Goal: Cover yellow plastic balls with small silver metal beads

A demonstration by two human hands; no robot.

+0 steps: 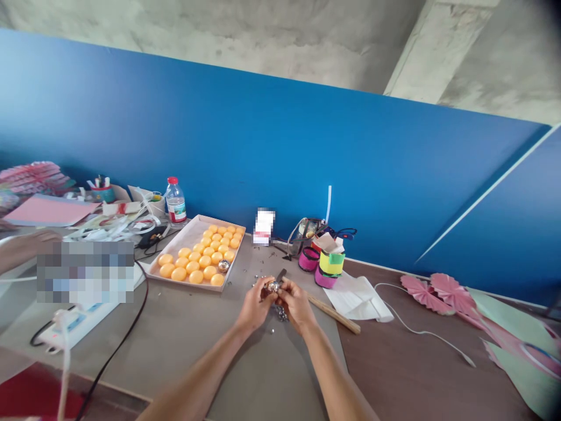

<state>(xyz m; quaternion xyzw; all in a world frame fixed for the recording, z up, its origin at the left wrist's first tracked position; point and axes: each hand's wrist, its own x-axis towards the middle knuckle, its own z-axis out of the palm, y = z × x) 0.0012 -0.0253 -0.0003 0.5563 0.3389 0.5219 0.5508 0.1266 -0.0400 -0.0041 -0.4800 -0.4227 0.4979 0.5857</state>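
Observation:
My left hand (255, 305) and my right hand (298, 304) meet over the table, fingers closed round a small shiny silver-studded ball (274, 286). The fingers cover much of the ball. Just below it lies a small heap of shiny silver pieces (281, 314), partly hidden by my right hand. A tool with a wooden handle (336, 314) lies beyond and to the right of my right hand; its other end is partly hidden. To the left stands a shallow box (188, 283) with rows of orange balls (195, 266) and one silver-studded ball (224, 266).
Tiny shiny bits are scattered near the box. Tape rolls (331, 263) and a white sheet (359, 297) are at right, pink paper fans (438, 292) farther right. A bottle (176, 202), a power strip (81, 327) and another person's arm (28, 250) are at left.

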